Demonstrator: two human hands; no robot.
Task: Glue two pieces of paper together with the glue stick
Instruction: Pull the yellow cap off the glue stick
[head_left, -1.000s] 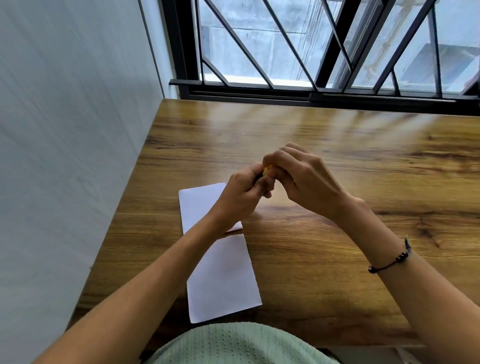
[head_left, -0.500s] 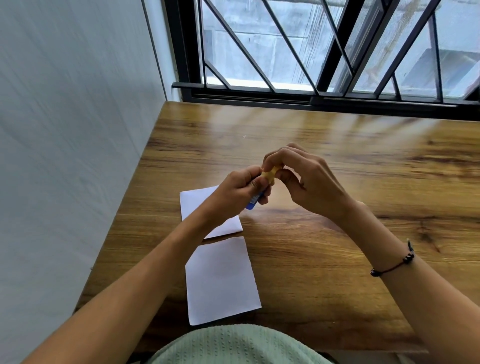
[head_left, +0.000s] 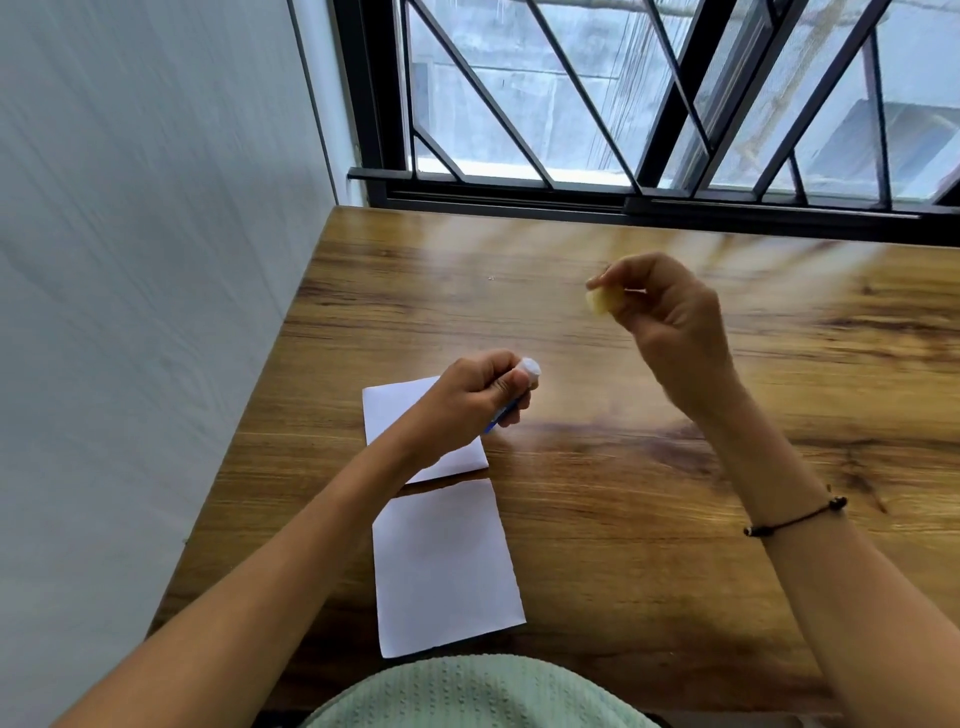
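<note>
Glue stick (head_left: 519, 387), uncapped, white tip up, gripped in left hand (head_left: 475, 397) above the far paper (head_left: 395, 410); yellow cap (head_left: 598, 301) pinched in right hand (head_left: 662, 312), raised toward the tabletop's far edge; near paper (head_left: 444, 566) at the front edge, left side. Risks — loose sheets sliding under the stroke; cap rolling off if set down carelessly.

You pulled the little yellow plastic cap (head_left: 599, 301) off the blue glue stick (head_left: 511, 395). Before, both your hands were bunched together on it. Now your right hand (head_left: 662, 317) has moved away, up and to the right, pinching the cap. Your left hand (head_left: 475, 397) holds the stick, and its white tip shows
</note>
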